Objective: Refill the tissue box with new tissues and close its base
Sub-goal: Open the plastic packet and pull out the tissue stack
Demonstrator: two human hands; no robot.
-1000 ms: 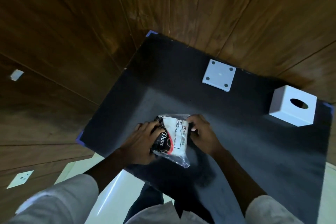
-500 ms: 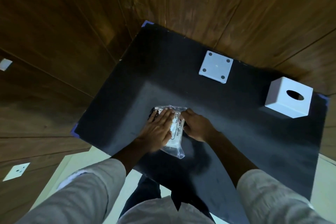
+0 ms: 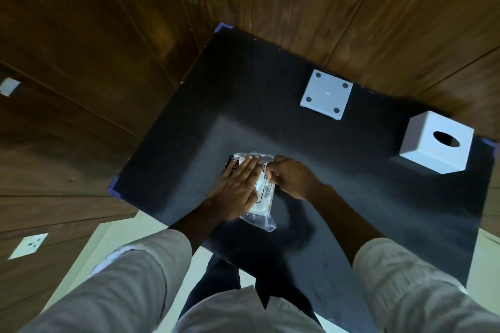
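A clear plastic pack of tissues lies on the black table near its front. My left hand presses flat on top of the pack, fingers straight and together. My right hand pinches the pack's right edge with its fingertips. The white cube tissue box with an oval hole on top stands at the far right, apart from both hands. Its square white base, with dark round feet at the corners, lies flat at the back of the table.
Dark wooden wall panels rise behind and left of the table. A white wall socket sits low on the left. Blue tape marks the table's corners. Pale floor shows below the front edge.
My left hand went from gripping the pack's left side to lying flat on top of it. The pack now rests flat on the table. My right hand stays at its right edge.
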